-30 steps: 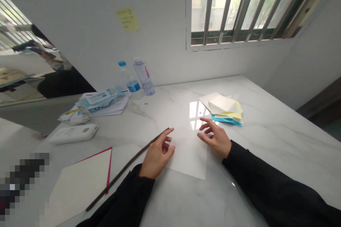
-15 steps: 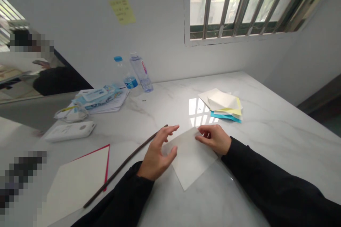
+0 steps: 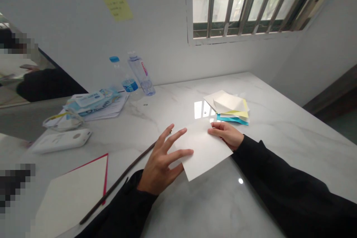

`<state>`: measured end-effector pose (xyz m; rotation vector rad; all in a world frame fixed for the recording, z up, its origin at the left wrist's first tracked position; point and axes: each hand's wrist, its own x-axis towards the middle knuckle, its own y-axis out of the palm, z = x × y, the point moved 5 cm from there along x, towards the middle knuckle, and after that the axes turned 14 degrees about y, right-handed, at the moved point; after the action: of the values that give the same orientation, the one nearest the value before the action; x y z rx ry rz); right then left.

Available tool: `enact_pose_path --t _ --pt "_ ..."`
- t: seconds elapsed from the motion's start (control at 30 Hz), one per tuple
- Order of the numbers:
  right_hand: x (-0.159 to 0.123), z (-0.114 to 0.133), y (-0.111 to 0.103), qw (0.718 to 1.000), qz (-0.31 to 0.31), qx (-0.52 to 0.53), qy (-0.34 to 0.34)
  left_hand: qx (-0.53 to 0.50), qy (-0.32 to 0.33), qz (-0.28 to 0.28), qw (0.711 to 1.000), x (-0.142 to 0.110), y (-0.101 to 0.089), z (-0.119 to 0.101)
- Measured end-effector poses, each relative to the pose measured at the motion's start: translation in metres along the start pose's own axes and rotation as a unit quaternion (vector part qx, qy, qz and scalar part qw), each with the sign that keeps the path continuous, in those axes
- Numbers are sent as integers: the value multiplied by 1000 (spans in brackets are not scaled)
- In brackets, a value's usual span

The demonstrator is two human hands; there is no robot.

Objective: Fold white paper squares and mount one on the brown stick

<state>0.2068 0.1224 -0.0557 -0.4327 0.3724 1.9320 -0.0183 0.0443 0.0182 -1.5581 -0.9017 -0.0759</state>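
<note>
A plain white sheet of paper (image 3: 205,152) is lifted and tilted a little above the table in front of me. My right hand (image 3: 227,134) pinches its far right edge, thumb on top and the other fingers partly hidden behind it. At the left edge is my left hand (image 3: 164,158), its index finger lying over the sheet and its thumb passing underneath. The other fingers of that hand are spread, reaching past the sheet's left corner. A thin dark stick (image 3: 122,178) lies on the table just left of my left hand, partly covered by it.
Past my right hand sits a pile of white, yellow and blue papers (image 3: 230,106). A cream sheet with a red edge (image 3: 75,189) lies at left. Farther back are a white power bank (image 3: 63,141), a wipes pack (image 3: 96,102) and two plastic bottles (image 3: 130,85) (image 3: 143,76).
The sheet has come up off the table and tilted. My left hand has turned, bringing its index finger over the sheet and its thumb below. The view has shifted slightly.
</note>
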Motion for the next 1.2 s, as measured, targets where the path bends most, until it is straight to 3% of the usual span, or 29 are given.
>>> enact_pose_path --t 0.1,0.2,0.33,0.63,0.9,1.2 --pt "-5 6 4 987 -56 -127 -81 -24 12 16 1000 2 5 -4" --pt "-11 12 5 934 -143 -287 -158 -53 7 72 996 -1 18 -6" --pt "-15 15 8 894 -144 -373 -204 -96 -7 131 987 -5 36 -7" --pt "-26 17 13 881 -97 -358 -294 -99 -36 114 988 -4 38 -3" --pt "-16 13 2 908 -133 -312 -247 -129 -40 115 984 -3 40 -6" --pt "-32 16 18 876 -82 -355 -317 -122 -78 93 985 -5 45 -2"
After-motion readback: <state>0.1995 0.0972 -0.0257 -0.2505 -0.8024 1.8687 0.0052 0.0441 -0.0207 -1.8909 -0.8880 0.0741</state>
